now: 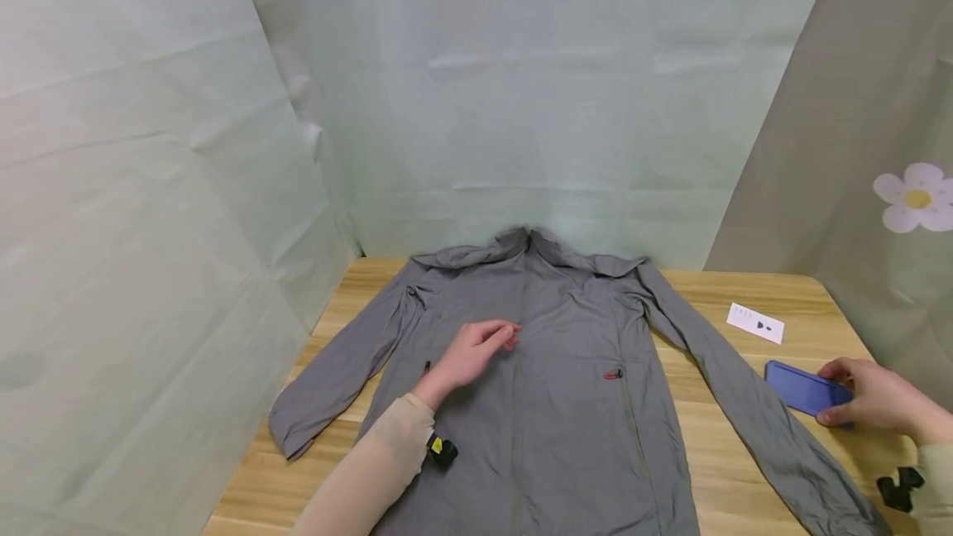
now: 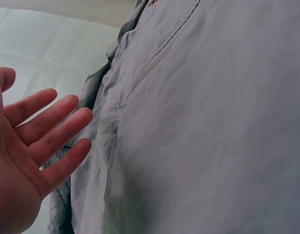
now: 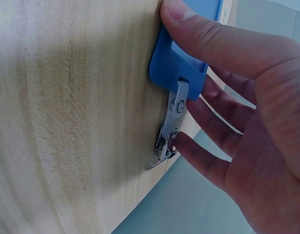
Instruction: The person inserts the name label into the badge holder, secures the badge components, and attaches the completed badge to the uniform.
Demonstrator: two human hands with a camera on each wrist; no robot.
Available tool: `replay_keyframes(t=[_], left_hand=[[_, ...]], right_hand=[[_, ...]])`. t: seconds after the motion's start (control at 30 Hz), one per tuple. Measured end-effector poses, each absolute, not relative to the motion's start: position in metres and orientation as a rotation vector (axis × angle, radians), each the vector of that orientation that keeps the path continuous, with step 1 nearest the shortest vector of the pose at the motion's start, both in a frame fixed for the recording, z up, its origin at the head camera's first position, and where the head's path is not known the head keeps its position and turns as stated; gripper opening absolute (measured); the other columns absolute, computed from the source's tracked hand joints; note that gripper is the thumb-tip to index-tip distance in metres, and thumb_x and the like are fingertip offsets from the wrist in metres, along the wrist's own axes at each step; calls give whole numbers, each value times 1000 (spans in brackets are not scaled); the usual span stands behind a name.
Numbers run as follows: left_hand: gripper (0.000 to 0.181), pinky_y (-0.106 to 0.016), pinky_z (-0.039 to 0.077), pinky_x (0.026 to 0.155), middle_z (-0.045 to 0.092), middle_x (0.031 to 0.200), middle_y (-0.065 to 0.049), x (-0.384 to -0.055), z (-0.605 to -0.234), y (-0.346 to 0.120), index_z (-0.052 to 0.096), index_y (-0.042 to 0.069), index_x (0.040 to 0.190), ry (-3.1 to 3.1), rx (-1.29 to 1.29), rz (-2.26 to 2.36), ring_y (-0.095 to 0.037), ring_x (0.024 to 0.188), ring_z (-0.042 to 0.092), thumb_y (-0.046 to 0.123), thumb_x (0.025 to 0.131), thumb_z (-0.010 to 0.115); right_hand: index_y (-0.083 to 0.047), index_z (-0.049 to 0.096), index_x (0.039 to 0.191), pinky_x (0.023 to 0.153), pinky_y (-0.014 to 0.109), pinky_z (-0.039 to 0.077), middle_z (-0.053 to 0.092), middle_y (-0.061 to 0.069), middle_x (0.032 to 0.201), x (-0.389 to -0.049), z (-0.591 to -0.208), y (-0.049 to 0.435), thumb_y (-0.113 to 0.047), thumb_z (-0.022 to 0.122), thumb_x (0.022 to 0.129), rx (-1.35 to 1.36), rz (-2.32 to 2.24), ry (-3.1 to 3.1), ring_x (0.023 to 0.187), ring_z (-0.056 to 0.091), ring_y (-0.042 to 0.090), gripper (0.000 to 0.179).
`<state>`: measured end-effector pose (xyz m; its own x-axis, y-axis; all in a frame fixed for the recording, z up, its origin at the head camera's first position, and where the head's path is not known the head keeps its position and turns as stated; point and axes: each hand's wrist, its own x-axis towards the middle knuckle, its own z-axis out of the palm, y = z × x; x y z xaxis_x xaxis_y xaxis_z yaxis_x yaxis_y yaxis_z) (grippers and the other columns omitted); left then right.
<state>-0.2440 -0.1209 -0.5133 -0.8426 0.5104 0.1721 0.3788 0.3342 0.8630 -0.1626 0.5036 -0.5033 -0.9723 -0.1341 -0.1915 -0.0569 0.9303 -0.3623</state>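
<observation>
A grey zip-front jacket (image 1: 566,428) lies spread out, collar at the back and both sleeves angled outward. My left hand (image 1: 471,351) is over its chest, holding nothing; in the left wrist view its fingers (image 2: 57,139) are loosely extended beside the grey cloth. At the right, my right hand (image 1: 878,395) grips the near end of a blue badge holder (image 1: 802,387) between thumb and fingers. From that end hangs a strap with a metal clip (image 3: 164,146), seen in the right wrist view, with a finger close beside it.
A white card (image 1: 755,323) with dark marks lies behind the badge holder on the wooden table (image 1: 715,404). The jacket's right-hand sleeve (image 1: 752,412) runs between the jacket body and the badge holder. Pale hanging sheets (image 1: 536,106) enclose the back and left.
</observation>
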Motion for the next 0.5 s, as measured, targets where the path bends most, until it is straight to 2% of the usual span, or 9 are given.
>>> replay_keyframes(t=[0.13,0.33,0.5], left_hand=[[45,-45,59,96,76,120,-16,-245,-513,-120,70,-2,137,2461,823,1528,-26,104,75,32,117,49],[45,-46,58,96,76,119,-16,-245,-513,-121,70,-2,137,2473,821,1522,-25,103,75,32,117,48],[45,-43,58,96,77,119,-14,-244,-514,-123,70,-1,137,2483,822,1513,-22,102,75,32,117,49]], right_hand=[[18,59,111,78,49,54,68,23,99,-163,-505,506,-30,103,67,-120,-551,2875,93,66,41,78],[18,59,116,81,61,54,66,33,103,-161,-503,503,-32,103,67,-123,-530,2891,97,65,51,83],[19,60,114,80,62,54,66,35,104,-162,-503,503,-33,103,66,-141,-505,2912,97,65,52,82]])
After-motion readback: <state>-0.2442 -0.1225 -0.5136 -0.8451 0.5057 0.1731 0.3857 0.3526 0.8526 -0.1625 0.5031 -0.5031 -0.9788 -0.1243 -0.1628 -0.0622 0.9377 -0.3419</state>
